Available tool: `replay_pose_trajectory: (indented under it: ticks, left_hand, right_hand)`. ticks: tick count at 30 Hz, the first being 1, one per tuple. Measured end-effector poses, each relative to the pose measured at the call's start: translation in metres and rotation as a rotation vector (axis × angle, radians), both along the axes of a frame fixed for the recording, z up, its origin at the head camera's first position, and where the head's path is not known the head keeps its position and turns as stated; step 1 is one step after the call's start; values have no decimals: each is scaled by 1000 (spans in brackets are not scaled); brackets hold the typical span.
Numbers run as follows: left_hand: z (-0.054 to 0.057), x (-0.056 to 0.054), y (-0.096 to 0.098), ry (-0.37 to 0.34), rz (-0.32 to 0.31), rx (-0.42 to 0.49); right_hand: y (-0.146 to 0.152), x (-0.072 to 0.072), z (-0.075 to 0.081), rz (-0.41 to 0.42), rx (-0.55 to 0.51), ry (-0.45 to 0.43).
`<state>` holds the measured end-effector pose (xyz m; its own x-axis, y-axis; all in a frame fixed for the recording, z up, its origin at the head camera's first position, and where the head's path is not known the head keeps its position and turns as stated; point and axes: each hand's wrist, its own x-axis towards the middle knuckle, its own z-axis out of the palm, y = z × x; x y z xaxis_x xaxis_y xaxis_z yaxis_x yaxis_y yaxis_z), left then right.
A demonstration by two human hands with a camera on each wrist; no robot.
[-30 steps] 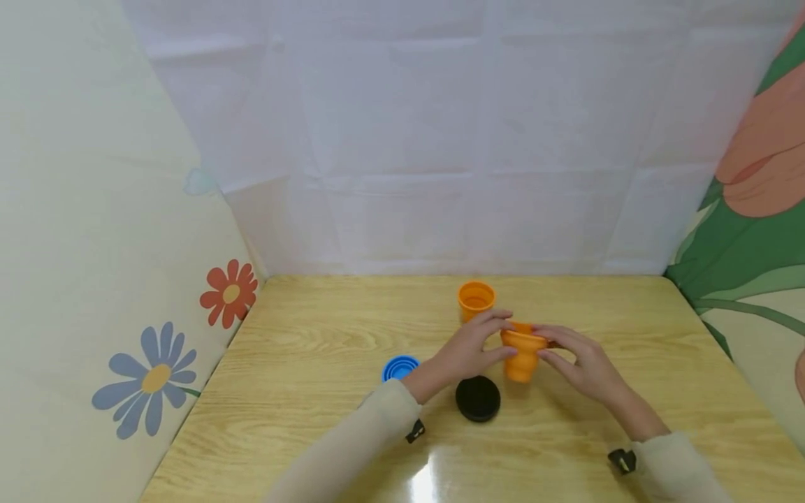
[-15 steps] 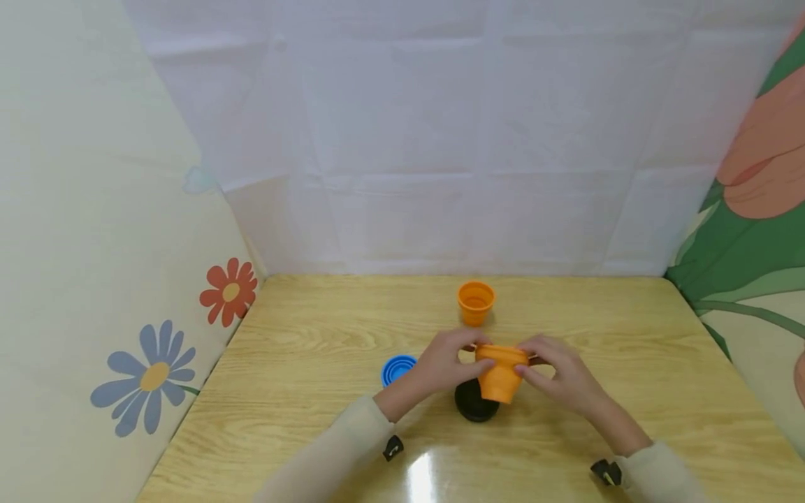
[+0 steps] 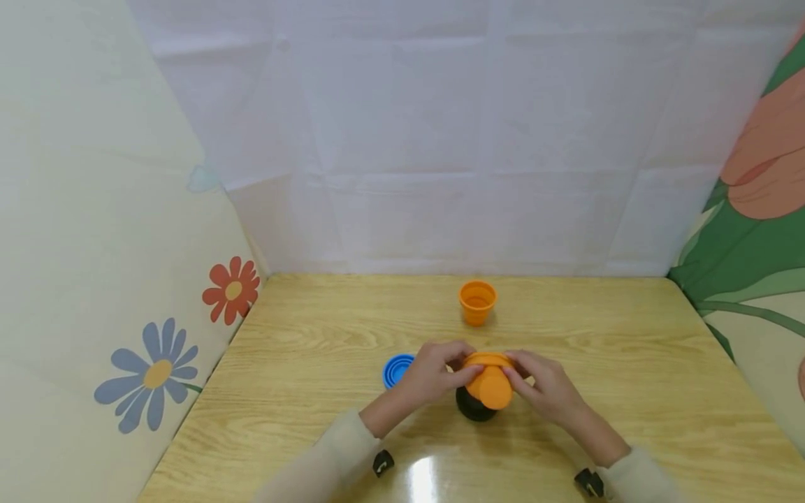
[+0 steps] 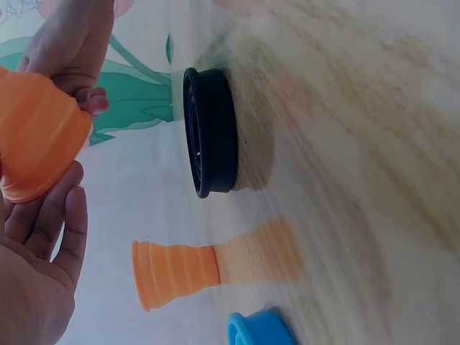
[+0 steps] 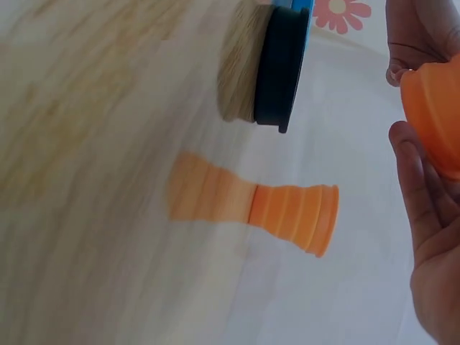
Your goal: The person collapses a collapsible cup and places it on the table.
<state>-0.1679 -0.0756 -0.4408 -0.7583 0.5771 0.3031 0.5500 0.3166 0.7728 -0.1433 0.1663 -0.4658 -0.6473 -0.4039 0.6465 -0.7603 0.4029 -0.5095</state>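
An orange collapsible cup (image 3: pixel 495 388) is held in the air between both hands, its base tilted toward the head camera. My left hand (image 3: pixel 430 376) pinches the rim from the left, thumb on the outer wall. On the opposite side my right hand (image 3: pixel 548 388) grips the same rim. Below the held cup a black collapsed cup (image 4: pixel 213 133) lies flat on the table, partly covered by it in the head view. To the left, next to my left wrist, a blue collapsed cup (image 3: pixel 397 370) is partly hidden by that hand.
Behind the hands a second orange cup (image 3: pixel 477 302) stands upright and extended on the wooden table (image 3: pixel 314 328). A white cloth (image 3: pixel 402 154) hangs along the table's back edge, with flower-printed cloths at both sides.
Both hands have carried the orange cup to the left and nearer, over the black cup. Its base has tipped up toward the head camera. The other cups have stayed in place.
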Motion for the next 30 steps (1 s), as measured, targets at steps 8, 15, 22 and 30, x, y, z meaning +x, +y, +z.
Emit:
replay_pose_trajectory:
  ticks: [8,15,22,30]
  left_hand:
    - [-1,9,-9,-84,-56,100]
    - [-5,9,-14,-70,-92,159]
    - [-4,12,-13,-24,35,179]
    - [0,13,-14,-101,32,210]
  right_hand:
    - [-9,2,3,-55,-38,5]
    - [-18,5,3,-35,-134,-187]
    - [-18,7,6,207,-285,-493]
    - [-21,7,11,279,-319,-480]
